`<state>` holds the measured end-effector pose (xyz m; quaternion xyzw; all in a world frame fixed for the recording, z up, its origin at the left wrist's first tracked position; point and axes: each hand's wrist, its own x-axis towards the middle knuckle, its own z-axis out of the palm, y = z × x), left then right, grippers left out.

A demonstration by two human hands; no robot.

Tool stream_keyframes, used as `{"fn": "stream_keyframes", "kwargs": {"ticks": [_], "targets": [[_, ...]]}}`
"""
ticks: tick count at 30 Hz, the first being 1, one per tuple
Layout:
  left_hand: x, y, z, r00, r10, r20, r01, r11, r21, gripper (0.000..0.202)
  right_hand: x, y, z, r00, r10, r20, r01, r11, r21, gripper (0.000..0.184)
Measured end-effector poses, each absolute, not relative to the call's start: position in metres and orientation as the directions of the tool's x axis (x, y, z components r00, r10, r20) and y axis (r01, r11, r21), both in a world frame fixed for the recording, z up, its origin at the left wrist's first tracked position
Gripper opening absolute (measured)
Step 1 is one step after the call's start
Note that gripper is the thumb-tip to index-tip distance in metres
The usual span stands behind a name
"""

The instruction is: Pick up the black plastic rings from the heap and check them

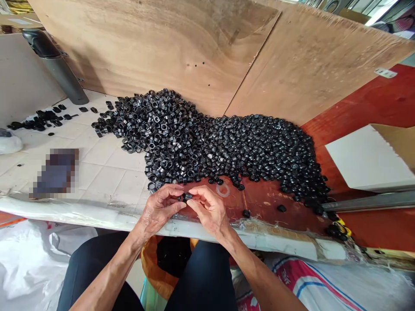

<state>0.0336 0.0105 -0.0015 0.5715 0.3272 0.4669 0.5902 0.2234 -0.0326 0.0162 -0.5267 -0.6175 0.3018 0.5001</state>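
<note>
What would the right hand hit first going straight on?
The small black ring pinched at the fingertips of the right hand, it seems; just past it, the left hand, though depth is hard to judge.

The left forearm (pixel 110 272) and right forearm (pixel 259 272) angle inward from the lap area, wrists slightly flexed. The left hand (pixel 158 210) and right hand (pixel 210 211) are held close together, backs upward, fingers curled inward, fingertips (pixel 191 199) pinched at centre.
</note>
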Motion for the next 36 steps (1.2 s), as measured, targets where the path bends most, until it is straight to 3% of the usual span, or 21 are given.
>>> {"fn": "stream_keyframes", "kwargs": {"ticks": [3, 9, 17, 22, 24, 27, 31, 34, 36], "targets": [[0.033, 0.009, -0.001, 0.37, 0.923, 0.111, -0.126, -0.068, 0.99, 0.024, 0.224, -0.033, 0.02, 0.012, 0.944, 0.328, 0.367, 0.301, -0.88, 0.013], [0.03, 0.01, 0.005, 0.372, 0.896, 0.243, -0.103, -0.221, 0.97, 0.024, 0.225, -0.034, 0.028, -0.029, 0.928, 0.372, 0.428, 0.348, -0.834, 0.013], [0.03, 0.012, 0.001, 0.374, 0.876, 0.305, -0.117, -0.282, 0.952, 0.028, 0.222, -0.031, 0.019, -0.042, 0.931, 0.364, 0.516, 0.332, -0.789, 0.014], [0.029, 0.011, 0.005, 0.391, 0.867, 0.308, -0.042, -0.317, 0.947, 0.023, 0.216, -0.026, 0.021, -0.034, 0.926, 0.377, 0.652, 0.307, -0.694, 0.041], [0.029, 0.011, 0.006, 0.42, 0.853, 0.31, -0.029, -0.329, 0.944, 0.021, 0.214, -0.026, 0.02, 0.018, 0.932, 0.362, 0.648, 0.266, -0.714, 0.04], [0.03, 0.01, 0.004, 0.416, 0.855, 0.309, -0.051, -0.318, 0.947, 0.023, 0.214, -0.029, 0.017, 0.067, 0.952, 0.299, 0.526, 0.221, -0.822, 0.018], [0.031, 0.01, 0.0, 0.365, 0.877, 0.311, -0.086, -0.301, 0.95, 0.026, 0.219, -0.036, 0.016, -0.025, 0.955, 0.295, 0.425, 0.277, -0.862, 0.021], [0.031, 0.01, -0.001, 0.367, 0.867, 0.338, -0.09, -0.328, 0.94, 0.027, 0.222, -0.035, 0.019, -0.056, 0.953, 0.297, 0.504, 0.284, -0.816, 0.019], [0.031, 0.01, -0.001, 0.361, 0.863, 0.353, -0.08, -0.348, 0.934, 0.028, 0.222, -0.032, 0.02, -0.049, 0.948, 0.316, 0.594, 0.281, -0.754, 0.035]]}}
